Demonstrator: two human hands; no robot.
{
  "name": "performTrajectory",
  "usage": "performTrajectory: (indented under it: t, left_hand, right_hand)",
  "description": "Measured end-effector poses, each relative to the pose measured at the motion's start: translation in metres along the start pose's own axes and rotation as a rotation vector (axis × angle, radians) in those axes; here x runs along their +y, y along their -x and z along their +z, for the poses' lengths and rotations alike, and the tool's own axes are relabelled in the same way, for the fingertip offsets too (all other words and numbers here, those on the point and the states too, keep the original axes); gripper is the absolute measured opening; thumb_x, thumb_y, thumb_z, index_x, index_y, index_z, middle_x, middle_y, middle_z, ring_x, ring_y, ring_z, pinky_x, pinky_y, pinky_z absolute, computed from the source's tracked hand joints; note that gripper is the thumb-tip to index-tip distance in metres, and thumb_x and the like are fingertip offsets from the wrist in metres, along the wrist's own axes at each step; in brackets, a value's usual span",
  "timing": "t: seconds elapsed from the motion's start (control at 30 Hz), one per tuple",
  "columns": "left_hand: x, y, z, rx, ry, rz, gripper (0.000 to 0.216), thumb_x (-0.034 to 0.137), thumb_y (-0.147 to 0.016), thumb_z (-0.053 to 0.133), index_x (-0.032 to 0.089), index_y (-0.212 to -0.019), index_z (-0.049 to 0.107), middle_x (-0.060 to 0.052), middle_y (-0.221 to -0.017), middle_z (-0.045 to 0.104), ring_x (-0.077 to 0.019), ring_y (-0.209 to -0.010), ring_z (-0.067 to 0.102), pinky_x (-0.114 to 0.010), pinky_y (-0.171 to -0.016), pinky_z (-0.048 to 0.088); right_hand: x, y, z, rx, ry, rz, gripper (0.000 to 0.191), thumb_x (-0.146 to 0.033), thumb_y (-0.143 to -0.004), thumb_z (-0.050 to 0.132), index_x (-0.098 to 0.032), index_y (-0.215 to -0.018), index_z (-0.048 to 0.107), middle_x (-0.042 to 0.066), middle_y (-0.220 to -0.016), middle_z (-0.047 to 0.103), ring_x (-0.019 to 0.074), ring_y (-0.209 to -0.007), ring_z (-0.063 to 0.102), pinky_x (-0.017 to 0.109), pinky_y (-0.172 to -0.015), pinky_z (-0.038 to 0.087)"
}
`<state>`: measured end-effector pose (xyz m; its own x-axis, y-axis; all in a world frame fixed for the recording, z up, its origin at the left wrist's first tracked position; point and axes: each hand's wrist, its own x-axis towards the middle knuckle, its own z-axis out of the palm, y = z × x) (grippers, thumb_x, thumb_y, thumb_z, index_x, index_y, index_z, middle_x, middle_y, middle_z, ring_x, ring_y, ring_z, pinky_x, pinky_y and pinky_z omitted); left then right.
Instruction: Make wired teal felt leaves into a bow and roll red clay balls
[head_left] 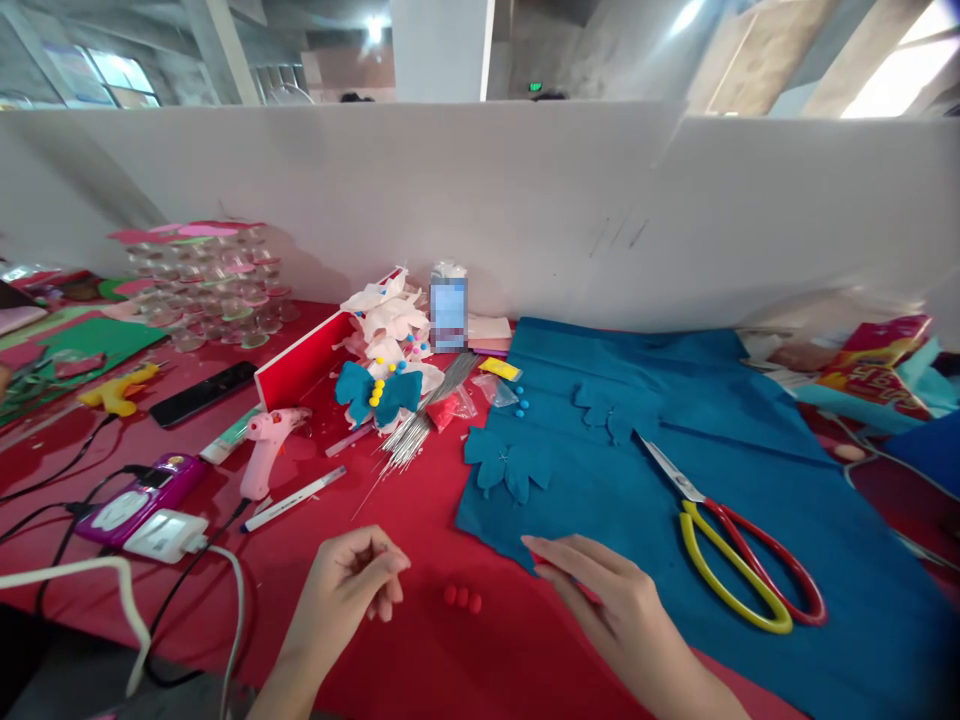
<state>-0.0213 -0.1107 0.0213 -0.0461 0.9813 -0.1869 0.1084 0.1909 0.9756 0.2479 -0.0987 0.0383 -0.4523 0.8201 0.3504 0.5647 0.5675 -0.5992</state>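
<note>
My left hand [352, 580] hovers over the red tabletop, its thumb and index finger pinched together and the other fingers curled. Whatever is in that pinch, if anything, is too small to make out. Across from it, my right hand [607, 590] has its fingers pressed together by the near edge of the blue felt sheet [675, 400]. A bit of red shows at its fingertips, but I cannot tell what it is. Between the hands lie three small red pompoms [463, 598] in a row. Cut blue felt shapes [506, 460] rest on the sheet.
Red-and-yellow-handled scissors [739, 560] lie open on the felt at right. Thin wires [420, 425], a blue butterfly [379, 390] with yellow pompoms and a phone [448, 312] sit ahead. Leftward are a pink glue gun [268, 445], a marker [294, 498] and a purple power strip [142, 495].
</note>
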Motion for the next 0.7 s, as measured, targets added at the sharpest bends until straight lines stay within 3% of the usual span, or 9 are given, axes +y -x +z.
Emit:
performTrajectory:
  t: [0.1, 0.23, 0.33, 0.47, 0.57, 0.63, 0.7]
  left_hand:
    - [0.004, 0.001, 0.001, 0.028, -0.16, 0.105, 0.034, 0.041, -0.081, 0.054, 0.016, -0.058, 0.058, 0.003, -0.044, 0.051, -0.009, -0.04, 0.048, -0.018, -0.043, 0.038]
    - [0.004, 0.0, 0.003, 0.056, -0.331, 0.279, 0.024, 0.033, -0.088, 0.049, 0.021, -0.093, 0.069, -0.004, -0.086, 0.066, -0.0148, -0.081, 0.063, -0.022, -0.073, 0.049]
    - [-0.003, -0.002, 0.006, 0.093, -0.329, 0.301, 0.028, 0.032, -0.085, 0.054, 0.023, -0.108, 0.066, -0.004, -0.094, 0.068, -0.0156, -0.086, 0.064, -0.023, -0.077, 0.05]
    - [-0.002, -0.003, 0.011, 0.197, -0.302, 0.276, 0.018, 0.035, -0.075, 0.067, 0.02, -0.084, 0.068, -0.003, -0.08, 0.071, -0.016, -0.073, 0.067, -0.022, -0.068, 0.053]
    - [0.006, 0.0, 0.015, 0.185, -0.373, 0.291, 0.019, 0.036, -0.069, 0.072, 0.019, -0.065, 0.065, 0.0, -0.062, 0.068, -0.0146, -0.058, 0.063, -0.02, -0.058, 0.051]
    - [0.011, 0.004, 0.021, 0.14, -0.357, 0.281, 0.018, 0.036, -0.073, 0.068, 0.019, -0.066, 0.066, -0.001, -0.062, 0.068, -0.0146, -0.057, 0.063, -0.019, -0.057, 0.052]
    - [0.014, 0.011, 0.033, 0.068, -0.25, 0.266, 0.018, 0.036, -0.079, 0.062, 0.021, -0.082, 0.07, -0.003, -0.078, 0.073, -0.016, -0.067, 0.068, -0.02, -0.063, 0.054]
  right_hand:
    - [0.001, -0.003, 0.007, -0.016, 0.015, -0.027, 0.025, -0.038, -0.091, 0.051, -0.021, -0.103, 0.065, 0.006, -0.083, 0.068, 0.0145, -0.069, 0.066, 0.02, -0.058, 0.054]
    - [0.004, 0.0, 0.02, 0.015, -0.016, -0.08, 0.025, -0.04, -0.089, 0.054, -0.019, -0.097, 0.065, 0.006, -0.078, 0.069, 0.0145, -0.065, 0.065, 0.021, -0.055, 0.053]
    - [0.005, 0.002, 0.027, 0.037, -0.072, -0.082, 0.023, -0.036, -0.091, 0.052, -0.019, -0.098, 0.066, 0.006, -0.079, 0.069, 0.0146, -0.068, 0.066, 0.021, -0.058, 0.054]
    - [0.005, 0.003, 0.027, 0.024, -0.118, -0.052, 0.019, -0.032, -0.091, 0.053, -0.02, -0.099, 0.066, 0.006, -0.082, 0.07, 0.0142, -0.07, 0.066, 0.02, -0.059, 0.054]
    - [0.005, 0.004, 0.02, 0.041, -0.125, -0.036, 0.018, -0.032, -0.089, 0.056, -0.02, -0.097, 0.066, 0.005, -0.081, 0.07, 0.0145, -0.07, 0.066, 0.02, -0.06, 0.054]
    - [0.003, 0.005, 0.014, 0.07, -0.122, -0.039, 0.017, -0.031, -0.089, 0.057, -0.02, -0.098, 0.066, 0.006, -0.082, 0.069, 0.015, -0.071, 0.066, 0.021, -0.062, 0.054]
    - [-0.003, 0.008, 0.009, 0.099, -0.121, -0.017, 0.017, -0.027, -0.089, 0.056, -0.02, -0.102, 0.065, 0.007, -0.086, 0.069, 0.0155, -0.075, 0.067, 0.021, -0.065, 0.055]
